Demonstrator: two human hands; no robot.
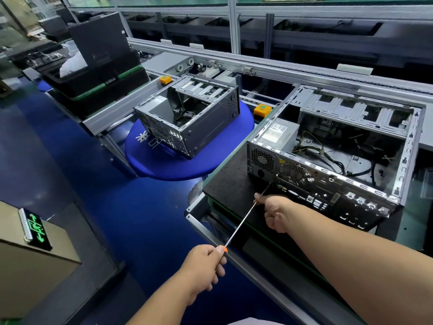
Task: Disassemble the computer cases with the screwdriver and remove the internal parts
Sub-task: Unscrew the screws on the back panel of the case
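Observation:
An open grey computer case point(398, 160) lies on a black pad point(229, 179) at the right, its rear panel facing me, with a power supply point(278, 132) and loose cables inside. A long screwdriver point(241, 225) with an orange handle runs from my left hand point(206, 266) up to the rear panel below the fan grille. My left hand is closed around the handle. My right hand point(275, 214) is curled beside the shaft near its tip, thumb against it. A second, mostly empty case point(187, 118) sits on a round blue stool point(210, 165) to the left.
A conveyor line with aluminium rails point(281, 69) runs behind both cases. Two orange buttons point(262, 109) sit on the frame. Stacked black trays point(98, 85) stand at the far left. A box with a green exit sign point(35, 227) is at lower left on the blue floor.

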